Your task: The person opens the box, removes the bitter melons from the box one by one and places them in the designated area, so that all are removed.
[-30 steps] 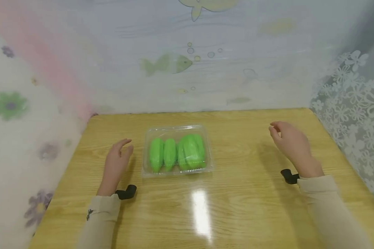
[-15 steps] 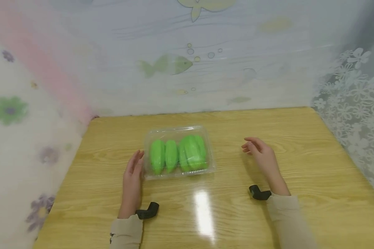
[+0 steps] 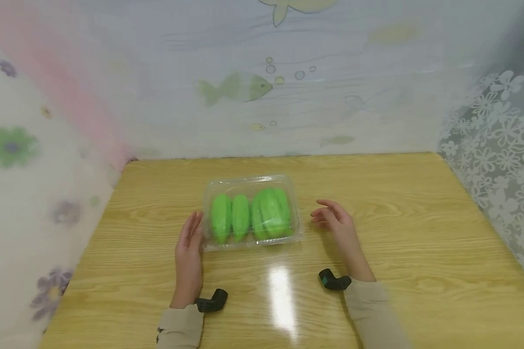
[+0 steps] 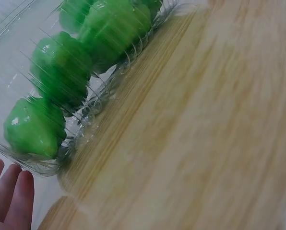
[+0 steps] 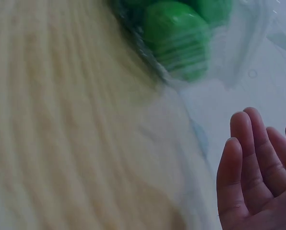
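Observation:
A clear plastic clamshell box [image 3: 244,183], lid down, stands on the table with several green, elongated, ridged pieces [image 3: 221,218] inside; their exact kind is not plain. At its left side is my left hand [image 3: 188,261], fingers nearly straight, the fingertips touching the box's edge. In the left wrist view those fingers [image 4: 21,199] lie against the box's corner. To the right of the box hovers my right hand [image 3: 342,237], a small gap away. The right wrist view shows its fingers [image 5: 246,158] relaxed and slightly bent, with nothing between them.
The box rests on a glossy wood-grain table [image 3: 410,232] that has a bright light reflection near the front. Behind it is a pale curtain [image 3: 314,111] with printed fish. Flower-patterned sheets [image 3: 52,213] hang at both sides.
My left hand has come right to the box's left side. My right hand has moved left, from the table's far right to beside the box. The box has barely shifted.

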A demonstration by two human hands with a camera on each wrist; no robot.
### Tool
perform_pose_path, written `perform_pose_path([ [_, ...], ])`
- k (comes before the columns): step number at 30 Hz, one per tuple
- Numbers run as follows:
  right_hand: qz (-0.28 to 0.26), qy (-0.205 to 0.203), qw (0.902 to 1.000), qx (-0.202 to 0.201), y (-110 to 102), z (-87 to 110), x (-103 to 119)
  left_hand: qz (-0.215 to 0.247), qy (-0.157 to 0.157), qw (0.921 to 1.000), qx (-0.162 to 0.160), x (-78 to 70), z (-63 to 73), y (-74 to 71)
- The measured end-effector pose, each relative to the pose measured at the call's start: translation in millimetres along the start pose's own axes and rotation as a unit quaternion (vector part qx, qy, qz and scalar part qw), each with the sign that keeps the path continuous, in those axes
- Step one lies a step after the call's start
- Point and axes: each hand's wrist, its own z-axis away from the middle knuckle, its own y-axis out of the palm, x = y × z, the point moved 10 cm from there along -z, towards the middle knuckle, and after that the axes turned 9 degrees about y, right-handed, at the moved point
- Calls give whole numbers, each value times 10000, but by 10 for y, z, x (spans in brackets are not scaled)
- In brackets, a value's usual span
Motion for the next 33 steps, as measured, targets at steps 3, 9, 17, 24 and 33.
perform_pose_path([
  [3,-25,51,9997,234,130,-20,-26,-176,9,9998,53,-1,-11,-11],
  [9,561,39,9976,399,290,-34,-44,-788,-40,9967,206,24,-25,11],
  [17,795,175,9964,250,342,8,-119,-874,-135,9952,414,-78,33,101],
  [24,563,284,9980,45,365,54,-165,-968,-61,9945,391,-223,79,123],
  [33,452,314,9983,-210,378,80,-151,-1016,23,9944,298,-269,67,112],
])
